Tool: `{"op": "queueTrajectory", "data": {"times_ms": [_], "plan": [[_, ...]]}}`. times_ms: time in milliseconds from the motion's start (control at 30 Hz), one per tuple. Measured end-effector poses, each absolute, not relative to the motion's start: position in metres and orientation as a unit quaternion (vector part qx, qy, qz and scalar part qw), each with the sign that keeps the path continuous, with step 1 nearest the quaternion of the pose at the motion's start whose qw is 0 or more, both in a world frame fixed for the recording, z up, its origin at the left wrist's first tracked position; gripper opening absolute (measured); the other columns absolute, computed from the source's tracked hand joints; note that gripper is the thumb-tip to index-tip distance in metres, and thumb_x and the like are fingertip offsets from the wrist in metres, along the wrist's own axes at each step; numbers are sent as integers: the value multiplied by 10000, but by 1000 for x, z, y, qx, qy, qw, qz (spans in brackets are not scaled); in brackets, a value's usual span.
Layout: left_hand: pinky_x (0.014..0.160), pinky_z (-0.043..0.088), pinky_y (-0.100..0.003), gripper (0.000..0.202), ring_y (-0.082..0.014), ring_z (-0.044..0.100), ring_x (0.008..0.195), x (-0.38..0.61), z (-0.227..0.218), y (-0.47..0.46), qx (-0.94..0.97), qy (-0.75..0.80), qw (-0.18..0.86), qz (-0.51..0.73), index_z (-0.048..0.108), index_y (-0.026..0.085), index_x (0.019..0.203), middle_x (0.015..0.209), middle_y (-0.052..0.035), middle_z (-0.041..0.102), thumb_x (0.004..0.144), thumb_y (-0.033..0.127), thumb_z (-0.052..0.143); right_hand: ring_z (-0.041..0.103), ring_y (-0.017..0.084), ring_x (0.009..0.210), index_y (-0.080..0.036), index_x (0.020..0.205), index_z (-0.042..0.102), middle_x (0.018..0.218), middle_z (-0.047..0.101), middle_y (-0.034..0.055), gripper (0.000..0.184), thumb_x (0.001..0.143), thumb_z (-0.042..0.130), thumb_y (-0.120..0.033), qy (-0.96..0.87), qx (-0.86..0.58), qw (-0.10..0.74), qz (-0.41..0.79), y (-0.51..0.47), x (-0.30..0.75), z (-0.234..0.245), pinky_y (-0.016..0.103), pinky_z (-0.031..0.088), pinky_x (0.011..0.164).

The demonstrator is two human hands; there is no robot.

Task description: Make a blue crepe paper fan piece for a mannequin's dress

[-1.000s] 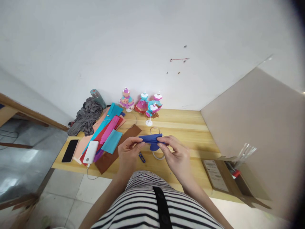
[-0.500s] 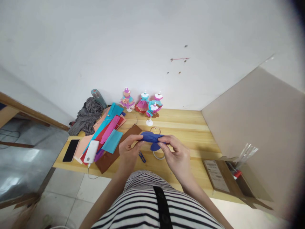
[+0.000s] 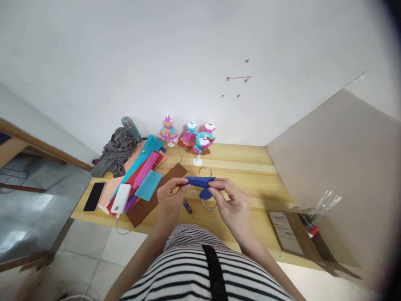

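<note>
Between both hands a strip of dark blue crepe paper (image 3: 199, 182) is stretched level above the table. My left hand (image 3: 171, 200) pinches its left end between thumb and fingers. At the right end, my right hand (image 3: 232, 205) grips it the same way. A rounded blue paper piece (image 3: 205, 193) shows just below the strip; whether it joins the strip I cannot tell. Under the hands lie small blue thread snips (image 3: 187, 206) and a white ring (image 3: 209, 207), partly hidden. Behind the strip is a thin coil of wire (image 3: 205, 171).
Several small dress figures in ruffled paper (image 3: 189, 136) stand by the wall. To the left lie coloured paper sheets (image 3: 149, 186), a white power bank (image 3: 121, 199), a phone (image 3: 94, 196), striped cloth (image 3: 115, 152) and a flask (image 3: 130, 127). An open cardboard box (image 3: 286, 234) sits at the right.
The blue paper has become narrower and flatter between my fingers; its rounded upper bulge at the left no longer shows. Both hands keep their grip in nearly the same place.
</note>
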State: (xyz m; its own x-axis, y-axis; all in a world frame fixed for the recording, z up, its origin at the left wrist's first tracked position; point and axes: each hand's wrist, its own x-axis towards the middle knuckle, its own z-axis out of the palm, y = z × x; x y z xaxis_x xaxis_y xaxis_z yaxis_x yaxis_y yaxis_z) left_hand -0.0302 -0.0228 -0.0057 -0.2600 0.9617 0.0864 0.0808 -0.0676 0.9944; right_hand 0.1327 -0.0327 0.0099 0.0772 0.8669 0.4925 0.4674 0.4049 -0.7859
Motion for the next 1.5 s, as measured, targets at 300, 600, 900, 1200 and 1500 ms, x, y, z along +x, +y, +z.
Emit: {"op": "queueTrajectory", "data": {"times_ms": [300,600,900,1200,1500], "plan": [[699,557,-259,69,-151,681,675,-27,-1,-24,445,561,394,576,722,169,729,704,-17,730,681,211,746,671,184,769,-212,840,687,831,710,45,62,852,639,-173,-624,-515,547,216,-32,134,4,322,544,715],[709,580,-267,37,-153,688,705,-27,4,-28,469,514,362,620,721,170,699,711,-22,730,679,181,750,636,183,796,-220,799,673,828,676,36,44,820,679,-182,-582,-506,580,263,-35,134,4,322,514,723],[732,566,-251,61,-136,675,741,-30,-3,-29,492,490,347,631,727,186,752,753,-6,727,721,135,743,585,157,695,-248,951,696,774,636,7,171,836,658,-127,-613,-474,582,245,-35,135,7,297,483,635],[752,560,-270,170,-156,686,794,-32,-4,-26,534,492,337,600,761,207,933,873,-40,747,766,184,731,644,181,809,-240,1020,695,897,678,47,212,870,623,-110,-667,-472,548,178,-34,135,9,316,526,695],[751,549,-261,103,-150,685,798,-31,-6,-27,584,500,269,580,741,210,876,840,-27,732,814,165,672,641,188,774,-213,927,655,837,664,56,130,893,577,-115,-686,-494,516,136,-32,132,7,328,536,685]]}}
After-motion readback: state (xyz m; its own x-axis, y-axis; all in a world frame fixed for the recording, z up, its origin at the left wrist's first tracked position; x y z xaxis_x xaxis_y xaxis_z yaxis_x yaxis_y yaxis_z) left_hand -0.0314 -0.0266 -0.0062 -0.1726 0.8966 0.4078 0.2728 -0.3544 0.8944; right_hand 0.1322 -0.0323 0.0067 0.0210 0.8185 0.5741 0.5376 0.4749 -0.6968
